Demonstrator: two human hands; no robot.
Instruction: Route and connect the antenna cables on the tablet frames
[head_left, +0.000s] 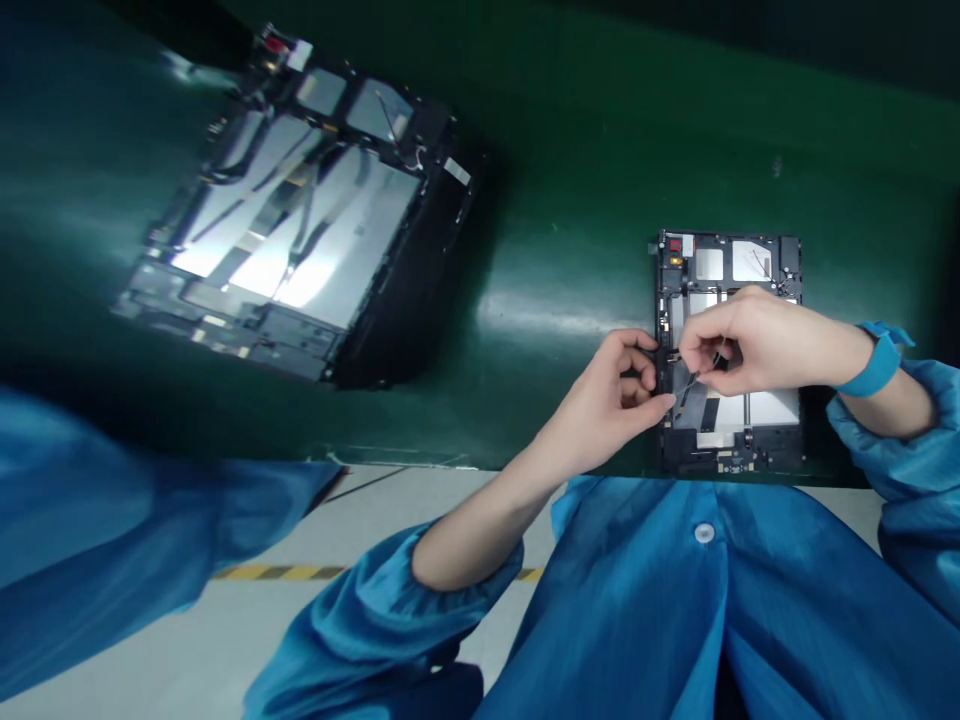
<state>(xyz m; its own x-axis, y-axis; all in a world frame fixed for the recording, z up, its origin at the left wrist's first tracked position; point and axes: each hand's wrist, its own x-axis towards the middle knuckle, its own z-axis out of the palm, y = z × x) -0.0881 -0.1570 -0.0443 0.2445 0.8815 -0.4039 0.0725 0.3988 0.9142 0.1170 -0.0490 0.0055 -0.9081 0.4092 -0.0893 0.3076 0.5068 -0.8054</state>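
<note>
An opened tablet chassis [750, 262], black with silver shielding plates, lies flat on the green belt in front of me. My left hand [626, 385] is curled against its left edge, fingers closed on the frame. Over the middle of the tablet, my right hand [739, 340] pinches a thin dark strip, perhaps a flex cable, that runs down toward the board. A blue wrist strap [877, 362] sits on my right wrist.
A second opened tablet [300, 210] lies tilted on the green belt [570, 180] at the upper left. Another person's blue sleeve [112, 520] fills the lower left. Grey floor with a yellow-black stripe [285, 572] shows below the belt edge.
</note>
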